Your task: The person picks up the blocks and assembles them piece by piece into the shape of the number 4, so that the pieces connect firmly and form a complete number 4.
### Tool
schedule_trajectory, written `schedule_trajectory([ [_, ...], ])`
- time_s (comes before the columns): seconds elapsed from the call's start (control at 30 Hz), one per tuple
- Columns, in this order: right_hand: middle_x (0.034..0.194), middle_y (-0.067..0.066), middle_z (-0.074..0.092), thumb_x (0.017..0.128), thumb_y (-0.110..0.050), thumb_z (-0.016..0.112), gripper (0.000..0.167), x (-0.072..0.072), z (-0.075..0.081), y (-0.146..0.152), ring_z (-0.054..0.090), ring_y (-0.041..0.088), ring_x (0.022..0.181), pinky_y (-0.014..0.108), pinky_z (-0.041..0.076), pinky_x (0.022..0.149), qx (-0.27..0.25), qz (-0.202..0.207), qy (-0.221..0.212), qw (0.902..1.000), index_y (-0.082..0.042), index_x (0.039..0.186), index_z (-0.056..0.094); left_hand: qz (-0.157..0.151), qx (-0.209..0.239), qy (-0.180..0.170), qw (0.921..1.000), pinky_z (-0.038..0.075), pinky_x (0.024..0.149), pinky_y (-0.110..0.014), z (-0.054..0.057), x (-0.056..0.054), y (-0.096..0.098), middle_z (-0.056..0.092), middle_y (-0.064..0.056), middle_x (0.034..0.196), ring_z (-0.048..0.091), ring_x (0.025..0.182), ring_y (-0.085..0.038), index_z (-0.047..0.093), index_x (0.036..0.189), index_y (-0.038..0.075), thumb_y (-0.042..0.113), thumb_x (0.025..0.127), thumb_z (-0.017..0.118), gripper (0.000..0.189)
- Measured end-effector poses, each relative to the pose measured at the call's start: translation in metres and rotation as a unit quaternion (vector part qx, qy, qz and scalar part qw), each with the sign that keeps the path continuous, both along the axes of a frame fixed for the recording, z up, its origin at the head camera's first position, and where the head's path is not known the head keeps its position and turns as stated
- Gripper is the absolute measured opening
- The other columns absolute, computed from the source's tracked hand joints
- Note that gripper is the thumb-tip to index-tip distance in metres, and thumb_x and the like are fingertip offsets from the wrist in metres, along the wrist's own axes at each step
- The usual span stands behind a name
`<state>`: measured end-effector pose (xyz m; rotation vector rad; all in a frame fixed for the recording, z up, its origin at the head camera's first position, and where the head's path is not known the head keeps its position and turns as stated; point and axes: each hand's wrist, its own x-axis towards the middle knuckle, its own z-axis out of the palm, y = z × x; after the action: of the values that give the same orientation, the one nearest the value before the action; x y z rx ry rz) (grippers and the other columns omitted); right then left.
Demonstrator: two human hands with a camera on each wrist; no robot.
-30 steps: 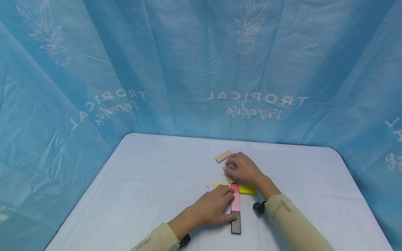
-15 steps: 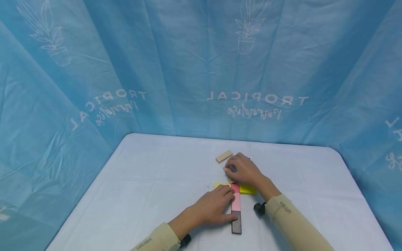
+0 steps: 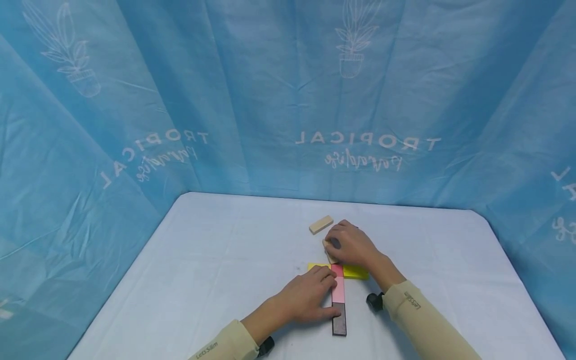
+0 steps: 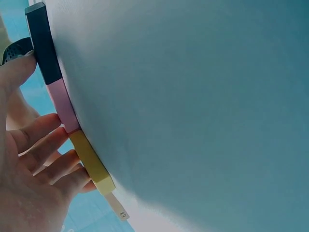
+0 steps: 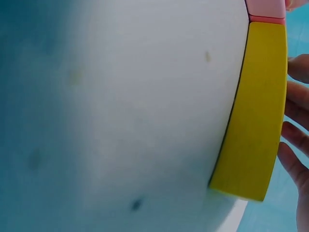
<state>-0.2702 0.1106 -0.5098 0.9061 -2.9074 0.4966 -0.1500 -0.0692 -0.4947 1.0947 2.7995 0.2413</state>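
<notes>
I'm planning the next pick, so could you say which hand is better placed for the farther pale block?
Probably the right hand: it's beside the farther pale block, though busy with the nearer pale block. The left hand is farther off, its thumb at the dark block.

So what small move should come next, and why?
Probably a slight turn of the nearer wooden block, bringing it straighter in line with the red block: it lies at a slant, its near end beside that block, and the right hand holds it while the left hand touches the pink block.
</notes>
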Motion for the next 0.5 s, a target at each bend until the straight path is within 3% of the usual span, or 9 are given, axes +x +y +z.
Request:
schedule_trajectory([
  [0.27,0.107,-0.007,0.064,0.09,-0.038,0.062,0.025,0.0043,0.0051,0.0009,0.05,0.013,0.107,0.037,0.044,0.096,0.009,0.004,0.011,0.9999,-0.021,0.103,0.074,-0.001,0.001,0.008,1.0,0.046,0.092,-0.03,0.0008,0.0009,0.0,0.046,0.008,0.13,0.04,0.123,-0.008,0.057,0.122,0.021,0.069,0.085,0.051,0.061],
  [0.5,0.11,-0.006,0.063,0.089,-0.04,0.062,0.028,0.0076,0.0072,0.0021,0.051,0.014,0.107,0.038,0.046,0.094,0.028,-0.01,-0.006,0.9995,-0.021,0.108,0.072,0.002,0.001,0.006,1.0,0.047,0.091,-0.03,0.0004,0.0005,0.0004,0.046,0.008,0.13,0.04,0.123,-0.008,0.057,0.121,0.022,0.069,0.085,0.051,0.06],
])
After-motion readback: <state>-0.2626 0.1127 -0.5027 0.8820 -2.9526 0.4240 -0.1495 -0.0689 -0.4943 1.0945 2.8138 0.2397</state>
